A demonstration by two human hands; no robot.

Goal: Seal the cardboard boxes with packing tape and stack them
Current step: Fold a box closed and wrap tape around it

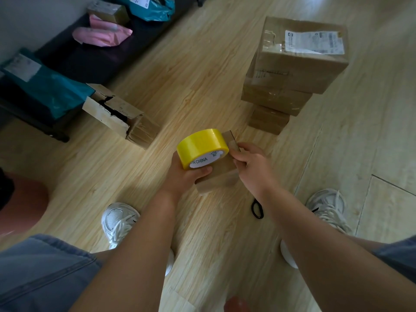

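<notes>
My left hand (185,176) grips a yellow roll of packing tape (202,147) from below, held over a small cardboard box (221,174) that stands on the wooden floor. My right hand (249,163) pinches the free end of the tape against the box's top right edge. A stack of three sealed cardboard boxes (292,64) stands further back on the right. An open cardboard box (117,113) with raised flaps lies on the floor to the left.
Black scissors (257,208) lie on the floor just under my right forearm. A dark low bench (90,57) at the back left holds teal and pink mail bags and another small box (108,11). My white shoes (119,221) flank the work spot.
</notes>
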